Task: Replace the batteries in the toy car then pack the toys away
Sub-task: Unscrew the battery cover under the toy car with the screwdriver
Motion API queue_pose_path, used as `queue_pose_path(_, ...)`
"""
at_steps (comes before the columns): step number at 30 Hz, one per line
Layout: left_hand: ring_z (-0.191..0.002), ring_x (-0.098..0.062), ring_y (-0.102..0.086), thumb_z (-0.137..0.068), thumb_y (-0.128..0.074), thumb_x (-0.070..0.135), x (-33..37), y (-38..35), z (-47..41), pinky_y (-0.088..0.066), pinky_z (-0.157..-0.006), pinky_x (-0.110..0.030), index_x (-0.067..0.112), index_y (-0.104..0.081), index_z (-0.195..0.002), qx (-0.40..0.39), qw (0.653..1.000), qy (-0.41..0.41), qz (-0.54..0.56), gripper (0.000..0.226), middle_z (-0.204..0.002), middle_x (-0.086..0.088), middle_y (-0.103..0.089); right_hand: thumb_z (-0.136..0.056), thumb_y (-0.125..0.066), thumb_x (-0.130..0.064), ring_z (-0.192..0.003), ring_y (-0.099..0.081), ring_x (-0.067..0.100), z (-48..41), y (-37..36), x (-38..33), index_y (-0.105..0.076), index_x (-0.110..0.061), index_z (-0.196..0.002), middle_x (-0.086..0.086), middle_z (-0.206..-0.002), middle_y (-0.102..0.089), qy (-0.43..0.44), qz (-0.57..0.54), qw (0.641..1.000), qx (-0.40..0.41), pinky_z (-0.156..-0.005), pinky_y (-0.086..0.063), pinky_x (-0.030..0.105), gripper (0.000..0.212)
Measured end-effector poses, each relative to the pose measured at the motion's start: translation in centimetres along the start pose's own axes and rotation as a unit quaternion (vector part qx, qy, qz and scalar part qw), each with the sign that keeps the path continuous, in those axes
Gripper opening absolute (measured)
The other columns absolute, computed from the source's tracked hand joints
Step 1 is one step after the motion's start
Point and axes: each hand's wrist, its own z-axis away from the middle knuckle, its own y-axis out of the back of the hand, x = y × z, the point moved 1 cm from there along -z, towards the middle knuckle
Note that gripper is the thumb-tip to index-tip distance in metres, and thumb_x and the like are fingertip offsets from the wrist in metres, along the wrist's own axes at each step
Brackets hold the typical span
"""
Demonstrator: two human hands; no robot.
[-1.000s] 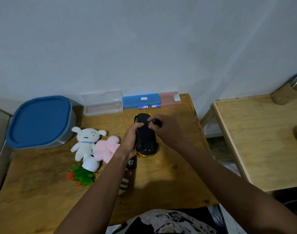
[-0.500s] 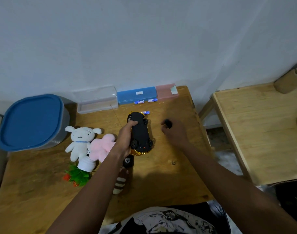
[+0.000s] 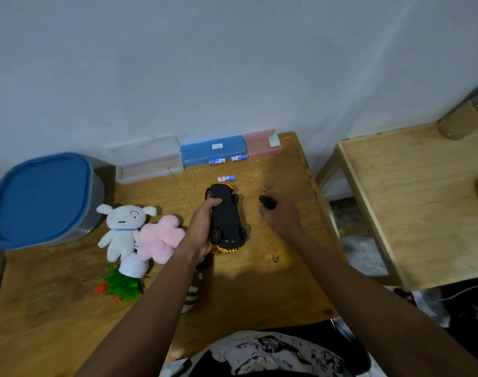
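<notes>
Lying upside down on a wooden table (image 3: 259, 289), wheels up and black underside showing, a gold toy car (image 3: 226, 217) is held steady near the table's middle. The left hand (image 3: 202, 227) is wrapped around the car's left flank, thumb pressed across the underside, fingers closed on the body. The right hand (image 3: 280, 214) is rested on the table just to the right of the car, apart from it, fingers curled around a small dark object (image 3: 267, 201); what that object is cannot be told, though a battery cover is a fair guess. One blue battery (image 3: 227, 178) is seen just beyond the car's far end, and two more batteries (image 3: 228, 159) lie against a blue case (image 3: 213, 149) at the wall. Plush toys (image 3: 139, 232) and a lidded blue bin (image 3: 41, 197) are placed to the left. For the step to be done well, the car should be kept pinned flat, the dark piece set down within reach, and the polarity markings checked before cells are swapped.
</notes>
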Motion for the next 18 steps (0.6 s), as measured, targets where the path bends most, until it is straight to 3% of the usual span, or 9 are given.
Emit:
queue_pose_path(4,-0.081,-0.027,-0.067,-0.099,-0.047,0.029,-0.3,0.2,0.2,-0.058,-0.074,-0.04,0.009,-0.064,-0.12,-0.001,1.0,-0.009,-0.003,0.033,-0.097,-0.013,-0.07,-0.083,-0.071,-0.012,-0.098,-0.061,0.015,0.2,0.8,-0.2,-0.069,-0.012,-0.116,0.004,-0.107,-0.069,-0.012,-0.007,1.0,0.003,-0.081,-0.048,0.027,0.033)
queue_pose_path(10,-0.086,-0.028,-0.067,-0.097,-0.049,0.03,-0.8,0.7,0.6,-0.059,-0.073,-0.04,0.006,-0.059,-0.131,0.001,0.999,-0.024,0.03,0.043,-0.104,-0.015,-0.069,-0.082,-0.071,-0.02,-0.103,-0.063,0.02,0.2,1.1,-0.5,-0.063,-0.015,-0.126,0.005,-0.111,-0.069,-0.016,0.045,0.998,0.031,-0.085,-0.053,0.035,0.045)
queue_pose_path(15,-0.085,-0.031,-0.065,-0.093,-0.049,0.031,-1.1,0.9,1.0,-0.06,-0.07,-0.04,0.003,-0.058,-0.131,-0.003,0.997,-0.017,0.074,0.048,-0.104,-0.018,-0.066,-0.085,-0.066,-0.03,-0.093,-0.06,0.019,0.7,0.9,-0.3,-0.066,-0.018,-0.107,0.0,-0.101,-0.064,-0.017,0.116,0.992,0.035,-0.076,-0.053,0.038,0.026)
queue_pose_path(18,-0.091,-0.035,-0.063,-0.092,-0.049,0.032,-1.4,1.3,1.2,-0.056,-0.079,-0.044,0.0,-0.056,-0.135,-0.008,0.996,-0.018,0.081,0.055,-0.111,-0.022,-0.062,-0.086,-0.064,-0.033,-0.09,-0.06,0.017,0.9,0.9,-0.2,-0.064,-0.02,-0.102,-0.003,-0.096,-0.063,-0.016,0.12,0.992,0.036,-0.071,-0.049,0.033,0.021)
